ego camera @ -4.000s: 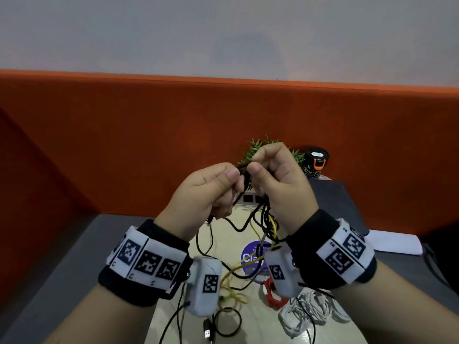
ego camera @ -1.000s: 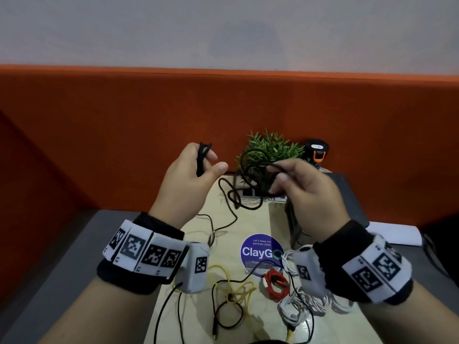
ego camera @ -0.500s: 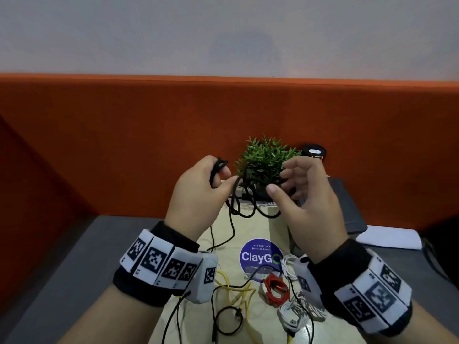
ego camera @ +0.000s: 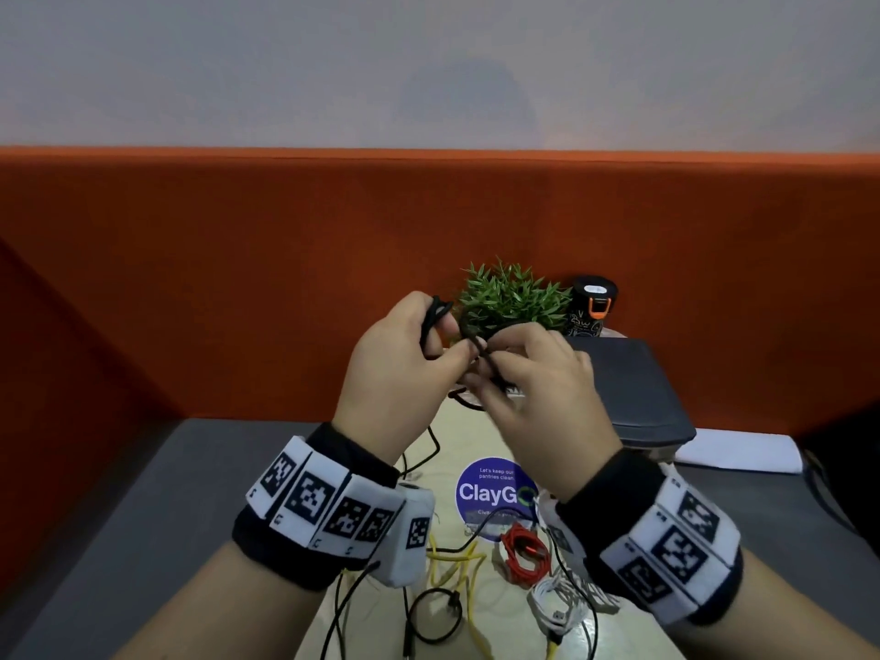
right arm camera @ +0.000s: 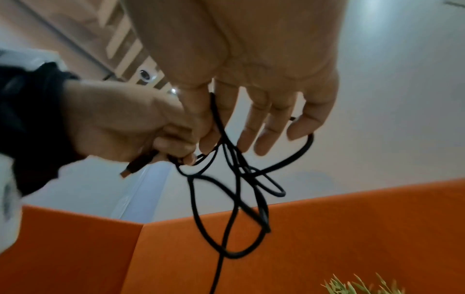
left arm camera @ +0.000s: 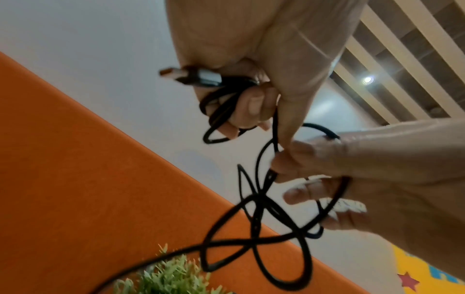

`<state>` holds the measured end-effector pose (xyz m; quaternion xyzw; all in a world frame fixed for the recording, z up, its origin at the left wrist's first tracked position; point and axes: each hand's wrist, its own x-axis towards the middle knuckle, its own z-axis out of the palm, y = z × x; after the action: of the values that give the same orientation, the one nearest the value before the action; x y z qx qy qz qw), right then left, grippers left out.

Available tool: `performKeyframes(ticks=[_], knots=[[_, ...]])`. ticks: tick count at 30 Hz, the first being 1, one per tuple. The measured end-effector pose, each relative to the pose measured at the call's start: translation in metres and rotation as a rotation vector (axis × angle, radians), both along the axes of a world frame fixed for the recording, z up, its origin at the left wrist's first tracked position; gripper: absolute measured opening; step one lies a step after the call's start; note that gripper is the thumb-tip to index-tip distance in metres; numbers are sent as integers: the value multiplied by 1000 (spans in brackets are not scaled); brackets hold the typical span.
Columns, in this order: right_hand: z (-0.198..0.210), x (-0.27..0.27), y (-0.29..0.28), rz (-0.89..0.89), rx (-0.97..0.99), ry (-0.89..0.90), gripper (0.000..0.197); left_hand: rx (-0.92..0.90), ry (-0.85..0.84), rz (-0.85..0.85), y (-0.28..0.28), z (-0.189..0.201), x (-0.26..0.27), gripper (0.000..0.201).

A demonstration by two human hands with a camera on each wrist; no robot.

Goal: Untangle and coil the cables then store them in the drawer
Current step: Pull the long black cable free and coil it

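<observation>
One thin black cable (ego camera: 431, 321) is held up in the air between both hands, above the far end of a pale wooden tabletop (ego camera: 457, 431). Several small loops of it, together with its metal USB plug (left arm camera: 198, 77), sit bunched in the left hand (ego camera: 395, 369), whose fingers curl around them. Just to the right, the right hand (ego camera: 538, 393) pinches the next stretch of cable between thumb and forefinger, its other fingers spread loosely, and slack loops (right arm camera: 234, 208) hang tangled below both hands. Both wrists wear black bands with white square-patterned markers. Nearer on the tabletop lie a loose yellow cable (ego camera: 457, 564), a coiled red cable (ego camera: 524, 554), a bundled white cable (ego camera: 557, 607) and another black cable (ego camera: 433, 612), beside a round purple sticker (ego camera: 490, 493). Farther off stand a small green potted plant (ego camera: 514, 297) and a black-and-orange bottle (ego camera: 590, 307), against an orange partition (ego camera: 238, 278). To the right lies a dark grey flat case (ego camera: 638, 388).
</observation>
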<state>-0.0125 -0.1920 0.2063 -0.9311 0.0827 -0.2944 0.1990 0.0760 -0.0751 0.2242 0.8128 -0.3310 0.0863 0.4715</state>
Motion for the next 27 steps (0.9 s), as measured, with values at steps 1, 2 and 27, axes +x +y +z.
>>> performKeyframes(ticks=[1, 2, 27], knots=[[3, 0, -5, 36, 143, -11, 18, 16, -2, -9, 3, 0, 2, 22], [7, 0, -13, 68, 300, -11, 16, 42, -1, -10, 6, 0, 6, 23], [26, 8, -25, 330, 517, -68, 69, -37, -245, -22, 17, 3, 7, 22]])
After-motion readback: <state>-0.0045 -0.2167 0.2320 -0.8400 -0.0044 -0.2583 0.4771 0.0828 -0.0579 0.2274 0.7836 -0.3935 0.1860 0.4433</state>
